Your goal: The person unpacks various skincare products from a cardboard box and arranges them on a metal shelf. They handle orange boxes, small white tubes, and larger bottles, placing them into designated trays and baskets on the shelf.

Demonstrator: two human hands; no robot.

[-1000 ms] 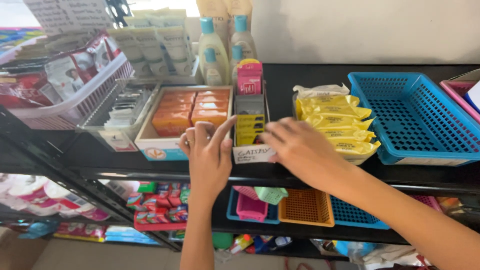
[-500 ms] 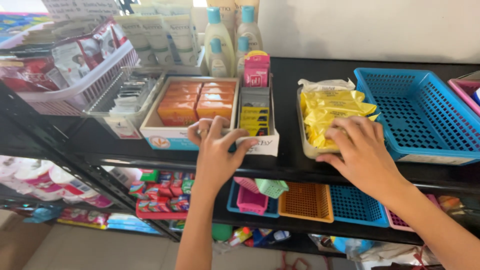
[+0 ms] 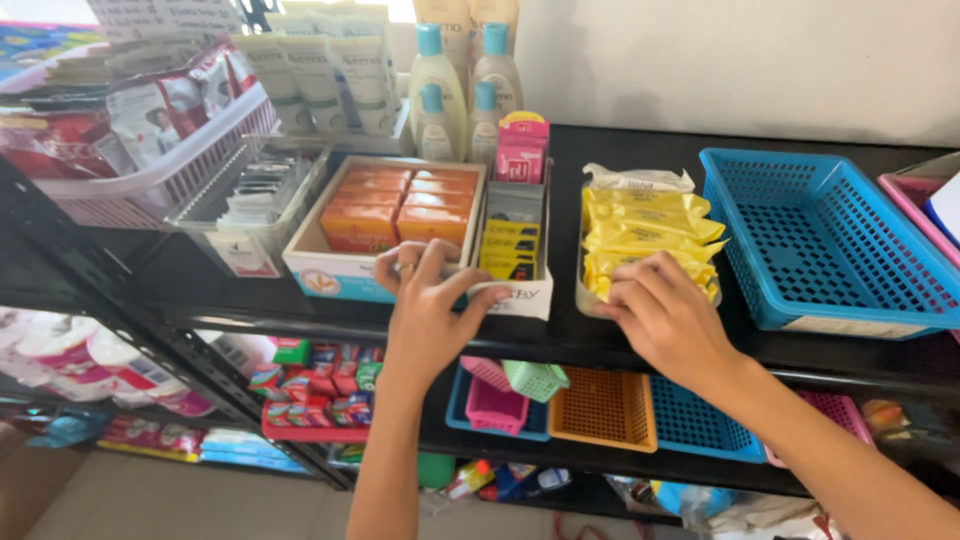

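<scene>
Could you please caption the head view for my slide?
Left hand grips a narrow box; right hand rests on yellow packets.

My single head camera looks down and forward from close above the black shelf (image 3: pixel 600 335), facing the white wall (image 3: pixel 740 60), with lower shelves in view below.

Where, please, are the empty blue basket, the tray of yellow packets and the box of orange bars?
blue basket (image 3: pixel 835 245), head view, on its mesh floor.
tray of yellow packets (image 3: pixel 650 215), head view, on a packet.
box of orange bars (image 3: pixel 330 275), head view, on its front wall.
</scene>
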